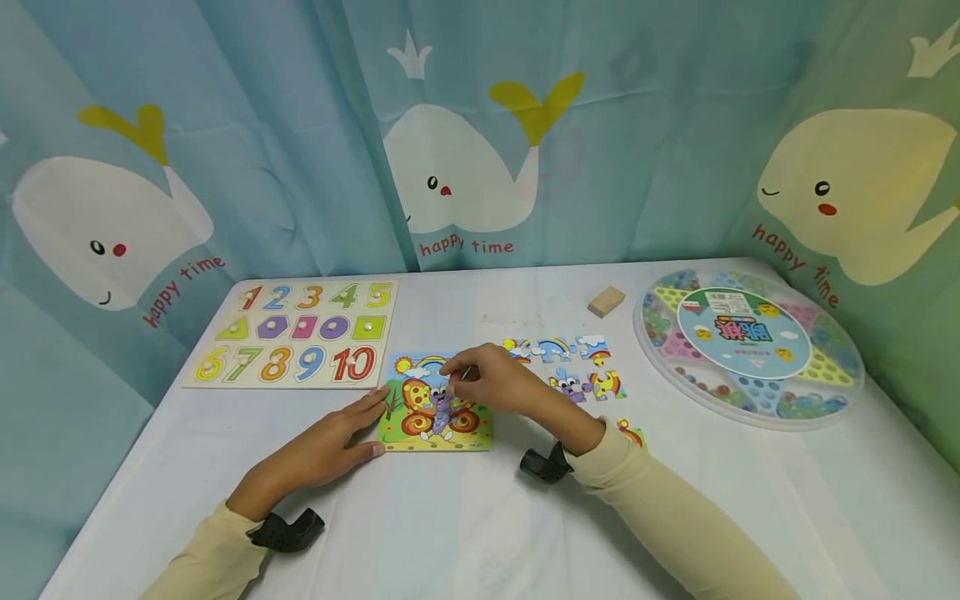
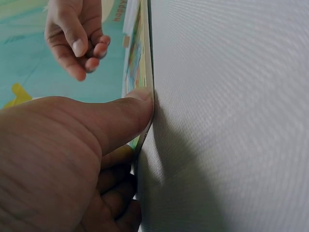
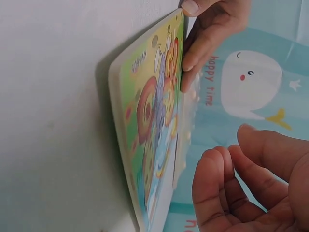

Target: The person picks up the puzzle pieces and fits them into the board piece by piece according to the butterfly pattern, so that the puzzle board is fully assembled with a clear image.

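Observation:
A butterfly jigsaw puzzle in its board (image 1: 465,440) lies flat on the white table; in the right wrist view its printed face (image 3: 147,113) shows side-on. My left hand (image 1: 333,446) touches the left edge of this board, the thumb (image 2: 123,113) at the near left corner and the fingers along the side. Above the upper right of the puzzle hovers my right hand (image 1: 491,379). Its fingers (image 3: 207,179) bend loosely, apart from the thumb, and no piece shows between them. Several loose jigsaw pieces (image 1: 555,350) lie to the right, some partly behind the right arm.
A number and shape board (image 1: 292,340) lies at the back left. At the right is a round Chinese checkers case (image 1: 750,346) with marbles. A small wooden block (image 1: 606,302) sits near the back edge, before a blue whale-print curtain (image 1: 300,125).

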Available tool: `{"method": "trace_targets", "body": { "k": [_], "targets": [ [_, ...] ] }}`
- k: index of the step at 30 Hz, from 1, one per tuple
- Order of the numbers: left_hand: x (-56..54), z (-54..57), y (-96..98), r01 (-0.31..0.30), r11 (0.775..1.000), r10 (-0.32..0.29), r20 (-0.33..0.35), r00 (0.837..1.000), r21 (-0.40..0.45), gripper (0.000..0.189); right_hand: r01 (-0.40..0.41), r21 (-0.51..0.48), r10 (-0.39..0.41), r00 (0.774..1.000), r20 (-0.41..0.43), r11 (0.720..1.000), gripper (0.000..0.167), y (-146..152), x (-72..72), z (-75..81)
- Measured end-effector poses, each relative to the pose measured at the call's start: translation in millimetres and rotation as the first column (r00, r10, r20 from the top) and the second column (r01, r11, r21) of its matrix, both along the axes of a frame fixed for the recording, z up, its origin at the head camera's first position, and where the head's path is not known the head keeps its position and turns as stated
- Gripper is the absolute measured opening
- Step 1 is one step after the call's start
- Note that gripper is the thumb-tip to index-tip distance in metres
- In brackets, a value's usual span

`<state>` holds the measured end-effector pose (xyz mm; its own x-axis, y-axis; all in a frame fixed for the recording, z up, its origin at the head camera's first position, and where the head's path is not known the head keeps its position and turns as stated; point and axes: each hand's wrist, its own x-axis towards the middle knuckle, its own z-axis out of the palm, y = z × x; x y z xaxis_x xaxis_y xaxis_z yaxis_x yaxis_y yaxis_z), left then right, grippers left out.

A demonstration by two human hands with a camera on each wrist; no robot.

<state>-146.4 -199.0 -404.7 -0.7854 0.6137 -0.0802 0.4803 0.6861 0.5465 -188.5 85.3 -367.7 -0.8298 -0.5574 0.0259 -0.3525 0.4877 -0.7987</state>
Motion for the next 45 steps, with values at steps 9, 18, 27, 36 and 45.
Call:
{"method": "trace_targets", "body": {
  "k": [9, 18, 27, 36, 45],
  "targets": [
    [-1.2, 0.1, 0.7, -0.018, 1.0, 0.018, 0.017, 1.0, -0.009, 0.066, 0.002, 0.003, -0.002, 1.0, -0.026, 1.0, 0.023, 25, 3.1, 3.5],
    [-0.9, 0.3, -0.9, -0.021, 1.0, 0.021, 0.017, 1.0, -0.009, 0.067, 0.024, 0.032, -0.024, 1.0, -0.016, 0.999, 0.021, 43, 6.3, 6.5],
    [-1.2, 0.5, -0.1, -0.029, 1.0, 0.029, 0.022, 0.999, -0.01, 0.068, 0.01, 0.04, -0.008, 0.999, -0.04, 0.999, 0.021, 56, 9.5, 3.5],
    [-1.2, 0.5, 1.1, -0.014, 1.0, 0.015, 0.015, 1.0, -0.019, 0.067, -0.004, 0.047, 0.006, 0.999, -0.035, 0.999, 0.021, 73, 13.2, -1.9],
    [-0.7, -1.8, -0.3, -0.025, 1.0, 0.025, -0.001, 1.0, -0.019, 0.067, 0.039, 0.067, -0.035, 0.997, -0.064, 0.997, 0.02, 87, 19.9, -2.2]
  ]
}}
